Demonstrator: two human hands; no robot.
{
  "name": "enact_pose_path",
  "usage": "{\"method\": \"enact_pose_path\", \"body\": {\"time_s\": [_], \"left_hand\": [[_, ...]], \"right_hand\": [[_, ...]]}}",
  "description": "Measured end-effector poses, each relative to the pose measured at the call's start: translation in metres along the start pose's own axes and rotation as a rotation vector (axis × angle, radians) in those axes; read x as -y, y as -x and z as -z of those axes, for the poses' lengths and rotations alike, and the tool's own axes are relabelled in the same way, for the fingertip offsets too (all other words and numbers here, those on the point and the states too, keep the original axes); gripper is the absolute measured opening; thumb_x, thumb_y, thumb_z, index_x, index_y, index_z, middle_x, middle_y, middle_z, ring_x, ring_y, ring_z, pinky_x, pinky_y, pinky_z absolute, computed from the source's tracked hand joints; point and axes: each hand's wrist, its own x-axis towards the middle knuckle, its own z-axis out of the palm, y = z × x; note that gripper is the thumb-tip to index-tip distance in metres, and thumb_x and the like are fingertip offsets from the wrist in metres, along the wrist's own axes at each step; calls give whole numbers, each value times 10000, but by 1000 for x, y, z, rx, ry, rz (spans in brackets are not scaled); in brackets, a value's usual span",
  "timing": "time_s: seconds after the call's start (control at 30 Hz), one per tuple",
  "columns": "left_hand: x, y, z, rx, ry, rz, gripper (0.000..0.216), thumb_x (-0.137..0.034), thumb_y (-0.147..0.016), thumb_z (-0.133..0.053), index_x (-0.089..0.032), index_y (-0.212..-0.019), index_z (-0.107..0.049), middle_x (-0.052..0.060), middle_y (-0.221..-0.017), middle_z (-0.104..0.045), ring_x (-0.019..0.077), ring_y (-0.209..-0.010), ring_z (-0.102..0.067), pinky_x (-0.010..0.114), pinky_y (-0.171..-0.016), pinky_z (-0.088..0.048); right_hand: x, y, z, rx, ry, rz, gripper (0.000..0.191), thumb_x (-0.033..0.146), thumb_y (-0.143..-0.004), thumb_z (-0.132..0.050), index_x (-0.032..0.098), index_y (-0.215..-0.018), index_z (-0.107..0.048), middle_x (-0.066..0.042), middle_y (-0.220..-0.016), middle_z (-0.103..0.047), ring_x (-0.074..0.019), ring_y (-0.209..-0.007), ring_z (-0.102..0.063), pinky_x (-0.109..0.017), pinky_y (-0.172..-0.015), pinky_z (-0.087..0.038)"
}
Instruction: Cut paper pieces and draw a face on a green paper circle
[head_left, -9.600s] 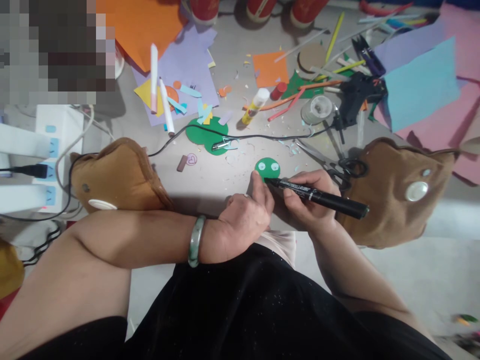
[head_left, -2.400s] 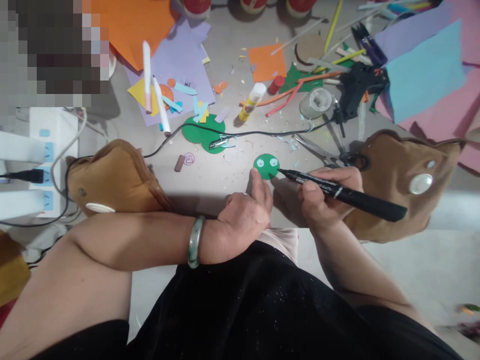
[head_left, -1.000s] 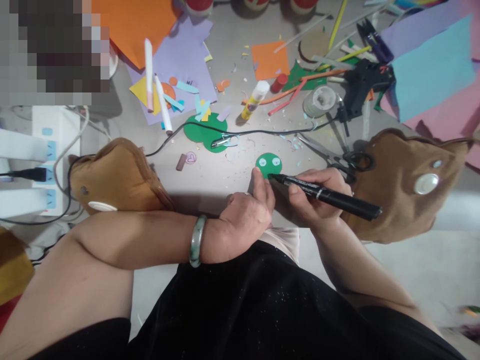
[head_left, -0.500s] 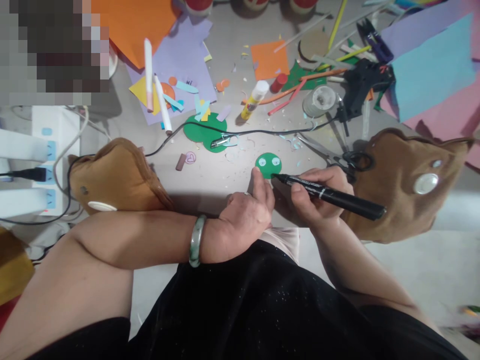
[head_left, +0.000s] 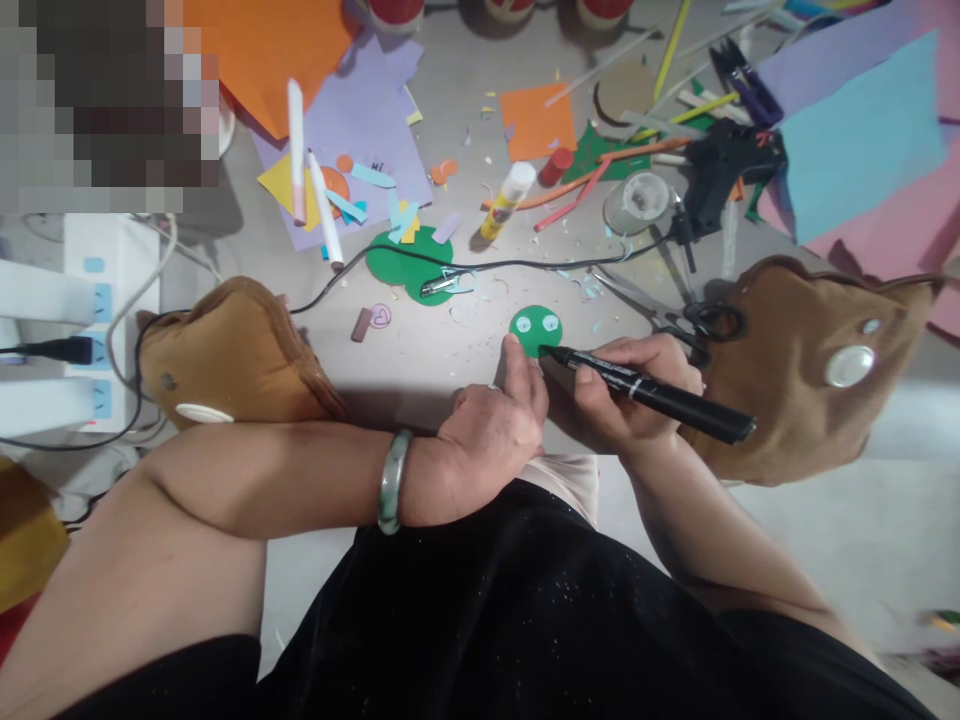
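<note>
A small green paper oval [head_left: 535, 344] with two pale round eyes lies flat on the table. My left hand [head_left: 495, 428] rests below it, an outstretched fingertip pressing its lower left edge; the hand holds nothing. In my right hand [head_left: 637, 390] is a black marker [head_left: 660, 396], tilted, its dark tip at the oval's lower edge. Whether the tip touches the paper I cannot tell. Left of the oval are larger green paper rounds [head_left: 405, 265] with a metal clip-like piece [head_left: 438, 288] on them. A brown strip [head_left: 361, 324] lies near a small heart-marked disc [head_left: 381, 316].
A black cable [head_left: 510, 264] crosses the table behind the oval. Scissors [head_left: 652, 305] lie to the right, beside a brown cushion-like piece [head_left: 795, 370]; a similar piece [head_left: 232, 350] sits left. Behind are a glue stick [head_left: 510, 200], a glue gun [head_left: 731, 170] and paper scraps.
The marker's back end has swung slightly left and down, and its tip has shifted a little left along the oval's lower edge. My left hand has stayed in place.
</note>
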Motion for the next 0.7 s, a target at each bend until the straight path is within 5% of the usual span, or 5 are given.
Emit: {"method": "enact_pose_path", "body": {"time_s": [0.37, 0.7], "left_hand": [[0, -1, 0, 7, 0, -4, 743, -432, -1143, -485, 31, -1709, -355, 455, -1668, -324, 297, -852, -817, 350, -595, -589], [1, -1, 3, 14, 17, 5, 738, -431, -1127, -526, -8, -1714, -377, 439, -1671, -328, 297, -845, -813, 354, -596, -582]], "right_hand": [[-4, 4, 0, 18, 54, -54, 268, 539, -908, -767, 296, -904, -655, 11, -704, -766, -198, -527, -680, -326, -454, -504], [-6, 6, 1, 41, 30, -26, 225, 490, -932, -764, 299, -959, -647, 10, -760, -770, -199, -580, -706, -323, -496, -527]]}}
